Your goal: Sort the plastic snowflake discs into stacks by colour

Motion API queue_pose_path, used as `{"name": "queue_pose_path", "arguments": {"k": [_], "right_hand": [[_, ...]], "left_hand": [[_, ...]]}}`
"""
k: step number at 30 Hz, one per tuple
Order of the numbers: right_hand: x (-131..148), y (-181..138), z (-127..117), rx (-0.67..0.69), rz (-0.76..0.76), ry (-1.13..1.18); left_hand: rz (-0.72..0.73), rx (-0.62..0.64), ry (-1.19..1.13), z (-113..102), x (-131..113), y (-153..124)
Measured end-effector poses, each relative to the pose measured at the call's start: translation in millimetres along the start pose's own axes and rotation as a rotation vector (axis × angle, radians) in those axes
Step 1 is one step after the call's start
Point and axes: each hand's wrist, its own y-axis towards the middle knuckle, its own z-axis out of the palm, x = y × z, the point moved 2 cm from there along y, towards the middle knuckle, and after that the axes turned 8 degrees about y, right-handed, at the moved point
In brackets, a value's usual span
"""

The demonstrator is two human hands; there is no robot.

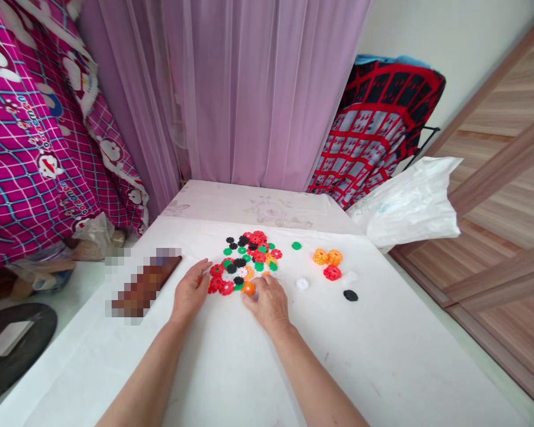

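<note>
A loose pile of notched, flower-shaped plastic discs in red, black, green, white and orange lies on the white table, with red discs (pixel 216 284) at its near left. My right hand (pixel 270 303) is at the pile's near right edge, its thumb and fingers closed on an orange disc (pixel 248 288). My left hand (pixel 190 293) rests at the pile's left side. A bit of orange shows between its thumb and fingers, mostly hidden by them. Black discs (pixel 239 263) and green discs (pixel 258 267) lie farther into the pile.
To the right sit orange discs (pixel 327 257) in a cluster, a red stack (pixel 332 272), a white disc (pixel 301 284), a black disc (pixel 350 295) and a green disc (pixel 296 245). A pixelated brown object (pixel 149 284) lies left. A white plastic bag (pixel 409 204) is at the right edge.
</note>
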Motion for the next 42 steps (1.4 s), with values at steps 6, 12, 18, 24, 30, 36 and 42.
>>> {"name": "queue_pose_path", "arguments": {"k": [6, 12, 18, 24, 30, 36, 42], "right_hand": [[1, -2, -1, 0.009, -0.004, 0.019], [0, 1, 0, 0.057, 0.030, 0.022], [1, -5, 3, 0.033, 0.033, 0.107], [-9, -8, -13, -0.039, -0.067, 0.352], [-85, 37, -49, -0.197, 0.286, 0.461], [-119, 72, -49, 0.001, 0.340, 0.290], [-105, 72, -55, 0.006, 0.312, -0.079]], "left_hand": [[-0.009, -0.003, 0.007, 2, 0, 0], [-0.022, 0.000, 0.002, 2, -1, -1], [-0.004, 0.007, 0.023, 0, -2, -1], [0.002, 0.009, 0.037, -1, 0, -2], [0.026, 0.002, 0.033, -1, 0, -1], [0.027, -0.011, 0.043, -1, 1, 0], [0.026, -0.003, 0.062, -1, 4, 1]]}}
